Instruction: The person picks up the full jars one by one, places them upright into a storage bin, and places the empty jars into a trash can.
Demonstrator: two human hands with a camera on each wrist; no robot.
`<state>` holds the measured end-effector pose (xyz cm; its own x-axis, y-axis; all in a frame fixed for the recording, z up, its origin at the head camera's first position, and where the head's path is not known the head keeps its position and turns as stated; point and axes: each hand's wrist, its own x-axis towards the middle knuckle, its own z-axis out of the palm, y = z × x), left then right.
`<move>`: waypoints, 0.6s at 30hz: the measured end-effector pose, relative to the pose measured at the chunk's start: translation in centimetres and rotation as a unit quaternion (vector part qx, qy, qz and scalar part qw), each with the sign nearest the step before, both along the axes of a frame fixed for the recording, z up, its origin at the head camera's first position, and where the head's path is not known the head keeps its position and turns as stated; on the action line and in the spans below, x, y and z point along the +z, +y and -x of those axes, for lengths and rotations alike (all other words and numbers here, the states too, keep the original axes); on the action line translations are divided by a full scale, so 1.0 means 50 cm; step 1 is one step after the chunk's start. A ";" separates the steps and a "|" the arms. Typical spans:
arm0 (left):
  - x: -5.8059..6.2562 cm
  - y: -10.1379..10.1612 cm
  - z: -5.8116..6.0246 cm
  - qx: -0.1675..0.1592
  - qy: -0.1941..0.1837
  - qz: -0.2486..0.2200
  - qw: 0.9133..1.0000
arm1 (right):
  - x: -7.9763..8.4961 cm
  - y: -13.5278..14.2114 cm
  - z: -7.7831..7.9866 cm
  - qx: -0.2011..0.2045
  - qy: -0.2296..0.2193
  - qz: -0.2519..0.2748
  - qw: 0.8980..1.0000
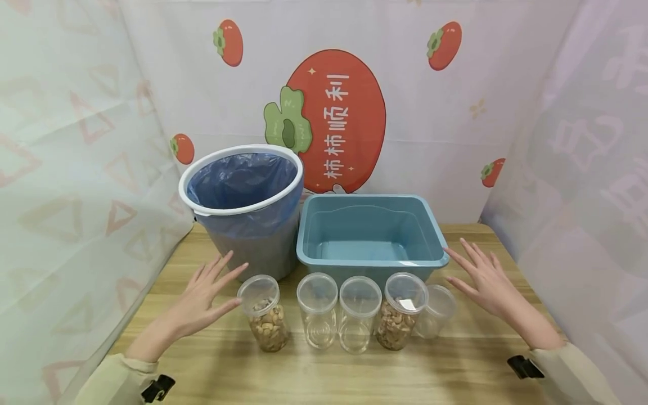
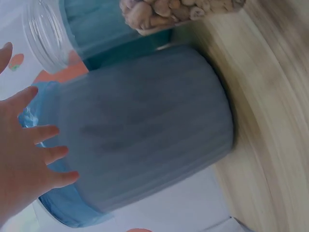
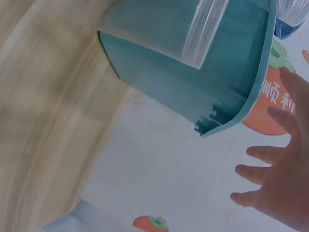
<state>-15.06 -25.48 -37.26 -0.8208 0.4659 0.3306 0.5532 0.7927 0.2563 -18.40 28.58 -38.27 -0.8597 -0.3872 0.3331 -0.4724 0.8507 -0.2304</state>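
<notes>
My left hand [image 1: 202,298] hovers with spread fingers left of a lidded clear jar [image 1: 268,326] that holds pale nuts. In the left wrist view, the same hand [image 2: 24,154] shows straight, parted fingers. Two see-through jars [image 1: 318,315] [image 1: 358,320] stand side by side in the middle, with no contents visible. Right of them is a jar of brown nut pieces [image 1: 396,323]. A shorter see-through jar [image 1: 436,315] stands partly behind it, nearest my right hand [image 1: 483,281]. That hand is also spread and holds nothing; the right wrist view shows its fingers [image 3: 265,153] apart.
Behind the jars sits a teal rectangular basin [image 1: 372,262]. To its left stands a grey bin [image 1: 268,253] with a white rim and blue liner. The wooden table [image 1: 324,377] is bordered by white printed cloth [image 1: 430,140] at the back and sides.
</notes>
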 end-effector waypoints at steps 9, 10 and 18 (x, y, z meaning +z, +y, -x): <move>-0.011 0.051 -0.009 -0.048 0.013 -0.043 0.998 | -0.008 -0.029 0.029 0.032 0.009 0.067 0.997; -0.015 0.056 -0.009 -0.049 0.010 -0.051 0.997 | -0.011 -0.032 0.033 0.036 0.024 0.071 0.996; -0.042 0.083 -0.009 -0.025 -0.018 -0.123 0.992 | -0.031 -0.042 0.047 0.055 0.120 0.100 0.986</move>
<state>-14.63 -21.30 -39.37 -0.8121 0.4147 0.4106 0.5771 0.6754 0.4592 -20.72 26.47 -39.80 -0.7026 -0.3796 0.6019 -0.6213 0.7396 -0.2587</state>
